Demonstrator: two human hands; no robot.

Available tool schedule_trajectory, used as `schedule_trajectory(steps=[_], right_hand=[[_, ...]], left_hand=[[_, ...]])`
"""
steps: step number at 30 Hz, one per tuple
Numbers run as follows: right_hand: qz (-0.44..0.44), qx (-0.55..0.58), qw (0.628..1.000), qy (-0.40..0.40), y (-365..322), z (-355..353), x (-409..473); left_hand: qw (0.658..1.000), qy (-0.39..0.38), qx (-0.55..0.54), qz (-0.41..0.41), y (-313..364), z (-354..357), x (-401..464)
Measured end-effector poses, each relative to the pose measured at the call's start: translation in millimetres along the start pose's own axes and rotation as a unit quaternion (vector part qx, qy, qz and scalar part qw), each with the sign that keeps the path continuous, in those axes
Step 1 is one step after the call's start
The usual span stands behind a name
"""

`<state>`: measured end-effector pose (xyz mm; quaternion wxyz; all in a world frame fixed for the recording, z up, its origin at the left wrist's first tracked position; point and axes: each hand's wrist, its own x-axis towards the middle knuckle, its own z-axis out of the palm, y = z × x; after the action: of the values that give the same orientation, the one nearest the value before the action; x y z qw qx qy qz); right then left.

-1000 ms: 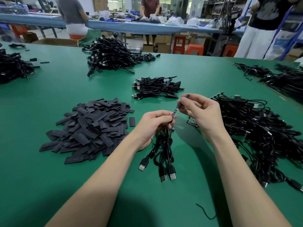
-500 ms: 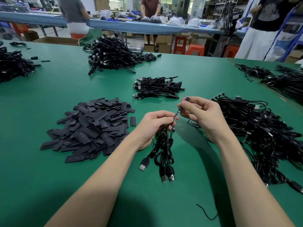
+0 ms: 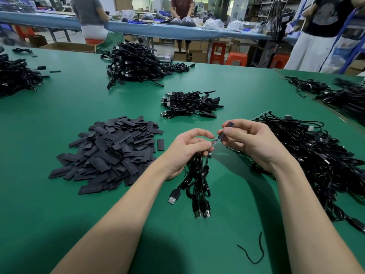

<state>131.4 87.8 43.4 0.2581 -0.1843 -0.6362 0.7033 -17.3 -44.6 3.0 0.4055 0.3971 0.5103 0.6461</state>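
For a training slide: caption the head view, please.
Left hand grips a bunch of USB cables; right hand pinches a black sleeve at one cable's circuit board, over a green table.

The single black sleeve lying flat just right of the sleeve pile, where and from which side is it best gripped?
Pinch the single sleeve across its two long edges, near mid-length, coming straight down from above. It lies flat on the green table, apart from the pile, so both long edges look free.
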Motion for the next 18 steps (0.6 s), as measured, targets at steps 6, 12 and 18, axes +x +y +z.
schedule_trajectory(steps=[6, 12, 18], right_hand=[[-0.026, 0.043, 0.999, 0.008, 9, 8, 1], [-0.024, 0.087, 0.996, 0.002, 15, 10, 3], [0.011, 0.037, 0.999, -0.037, 16, 10, 4]], left_hand=[[0.999, 0.009, -0.044, -0.010, 0, -1, 1], [0.997, 0.008, -0.074, -0.018, 2, -1, 1], [0.997, 0.005, -0.071, -0.019, 2, 0, 1]])
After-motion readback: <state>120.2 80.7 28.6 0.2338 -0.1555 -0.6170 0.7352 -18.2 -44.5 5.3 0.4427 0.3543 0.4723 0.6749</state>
